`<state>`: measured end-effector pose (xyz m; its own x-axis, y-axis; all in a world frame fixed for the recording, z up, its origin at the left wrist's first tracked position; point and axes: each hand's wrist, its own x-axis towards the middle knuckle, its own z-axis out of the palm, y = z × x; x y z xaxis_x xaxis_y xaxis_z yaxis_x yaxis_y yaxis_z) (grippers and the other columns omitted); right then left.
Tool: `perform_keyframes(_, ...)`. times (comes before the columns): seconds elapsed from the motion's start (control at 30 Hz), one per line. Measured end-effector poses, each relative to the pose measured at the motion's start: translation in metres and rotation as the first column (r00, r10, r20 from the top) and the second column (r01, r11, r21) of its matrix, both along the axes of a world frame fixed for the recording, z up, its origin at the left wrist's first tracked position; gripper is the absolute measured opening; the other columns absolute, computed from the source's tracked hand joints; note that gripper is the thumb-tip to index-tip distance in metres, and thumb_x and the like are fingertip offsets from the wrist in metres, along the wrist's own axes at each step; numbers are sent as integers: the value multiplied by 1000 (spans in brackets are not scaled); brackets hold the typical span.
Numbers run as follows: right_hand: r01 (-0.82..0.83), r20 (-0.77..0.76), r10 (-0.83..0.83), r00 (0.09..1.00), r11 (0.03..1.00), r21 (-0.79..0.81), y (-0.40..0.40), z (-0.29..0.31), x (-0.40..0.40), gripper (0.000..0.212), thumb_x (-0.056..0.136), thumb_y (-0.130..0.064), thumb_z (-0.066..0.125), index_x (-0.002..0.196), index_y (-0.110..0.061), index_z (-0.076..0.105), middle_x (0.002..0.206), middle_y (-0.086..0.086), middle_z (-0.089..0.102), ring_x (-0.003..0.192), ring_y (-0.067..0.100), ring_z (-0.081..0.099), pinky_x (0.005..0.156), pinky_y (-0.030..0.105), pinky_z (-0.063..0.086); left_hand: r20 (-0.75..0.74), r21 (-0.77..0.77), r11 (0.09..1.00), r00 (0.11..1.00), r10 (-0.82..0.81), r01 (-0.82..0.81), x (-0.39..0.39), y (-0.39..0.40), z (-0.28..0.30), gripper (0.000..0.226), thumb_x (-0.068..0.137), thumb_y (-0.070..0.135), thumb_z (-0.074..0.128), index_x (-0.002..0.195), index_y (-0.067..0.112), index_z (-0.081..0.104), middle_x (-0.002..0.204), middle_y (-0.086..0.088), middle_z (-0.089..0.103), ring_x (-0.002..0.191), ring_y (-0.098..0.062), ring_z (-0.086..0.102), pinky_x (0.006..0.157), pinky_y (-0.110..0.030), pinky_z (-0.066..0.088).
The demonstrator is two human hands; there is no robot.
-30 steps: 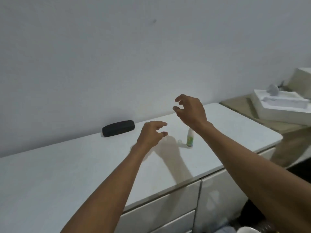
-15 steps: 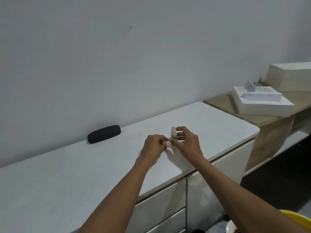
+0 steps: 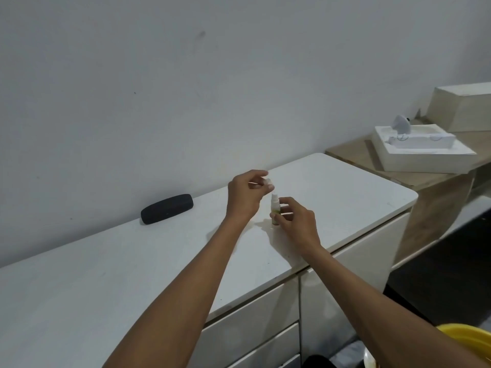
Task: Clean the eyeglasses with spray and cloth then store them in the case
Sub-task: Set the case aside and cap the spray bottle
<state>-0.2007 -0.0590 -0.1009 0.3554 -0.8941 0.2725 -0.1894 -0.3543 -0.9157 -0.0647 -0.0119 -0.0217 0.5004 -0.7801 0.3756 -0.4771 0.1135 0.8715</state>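
Note:
A small spray bottle (image 3: 275, 205) with a white nozzle stands upright on the white cabinet top (image 3: 106, 274). My right hand (image 3: 297, 221) grips its lower body with the fingertips. Just above and left of the nozzle, my left hand (image 3: 244, 195) pinches a small pale, blurred cap (image 3: 267, 181). The black eyeglass case (image 3: 166, 209) lies shut near the wall, to the left of both hands. No eyeglasses or cloth are in view.
A lower wooden shelf (image 3: 438, 181) on the right carries a white foam tray (image 3: 422, 158) and a pale box (image 3: 462, 107). A yellow bowl (image 3: 467, 338) shows at the bottom right. Drawer fronts run below the cabinet's edge.
Both hands came down from the air onto the bottle. My right hand now holds it, and my left hand has lifted up off the nozzle with the cap.

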Motion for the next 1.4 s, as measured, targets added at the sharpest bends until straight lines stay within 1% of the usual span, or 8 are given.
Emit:
perform_keyframes(0.23,-15,14,15,1000,1000,-7,-2,-3,0,20,92,-23,75,111,-27,70,93,-3,79,75,9,77,84,38,60,131,86,996,991,-39,28,-8,-1,-15,24,81,4,79,104,10,79,96,-4,76,79,-11,71,69,-8,51)
perform_keyframes(0.57,-14,21,14,1000,1000,-3,-2,-4,0,20,91,-22,76,110,-26,71,89,-5,79,75,9,77,85,40,61,130,79,994,988,-87,77,-7,1,-20,24,80,4,79,103,12,76,97,3,75,83,-8,71,70,-7,49)
perform_keyframes(0.77,-13,-12,12,1000,999,-38,-4,-3,-1,23,92,-26,76,113,-19,73,94,-6,78,81,2,74,80,27,62,151,195,976,980,-126,95,0,11,-32,52,80,8,81,126,23,62,97,-3,69,92,-17,70,82,-27,56)
perform_keyframes(0.87,10,-56,-11,998,1000,-15,-7,2,-2,23,90,-26,78,111,-18,73,94,-5,76,83,-1,71,69,10,51,264,260,965,964,-37,-34,17,26,-44,55,83,27,82,133,24,59,110,-2,68,105,-17,63,87,-25,47)
perform_keyframes(1.0,15,-96,-16,995,1000,-15,-9,12,13,20,88,-24,77,106,-18,74,93,-4,77,85,1,69,70,15,46,372,299,916,917,145,-266,66,56,-57,55,87,41,75,135,20,59,130,-5,62,127,-23,52,101,-35,46)
perform_keyframes(1.17,-38,-78,38,996,999,13,-6,23,57,14,87,-19,75,101,-19,74,90,-5,78,73,-7,70,68,17,45,574,402,725,771,276,-559,131,93,-71,71,93,53,62,146,9,44,153,-13,43,150,-33,25,119,-44,30)
perform_keyframes(1.33,-78,-75,77,994,997,-6,-12,35,113,12,86,-18,75,98,-18,74,88,-5,77,74,-6,70,73,16,51,619,500,600,742,257,-625,156,101,-87,79,97,66,37,147,5,41,160,-18,32,151,-34,23,122,-48,21)
perform_keyframes(1.4,-92,-65,92,994,996,4,-17,37,136,13,85,-21,76,98,-22,74,87,-7,77,83,10,74,84,30,57,642,477,601,721,260,-641,157,100,-94,78,98,64,32,147,4,40,160,-17,34,150,-33,25,121,-49,20)
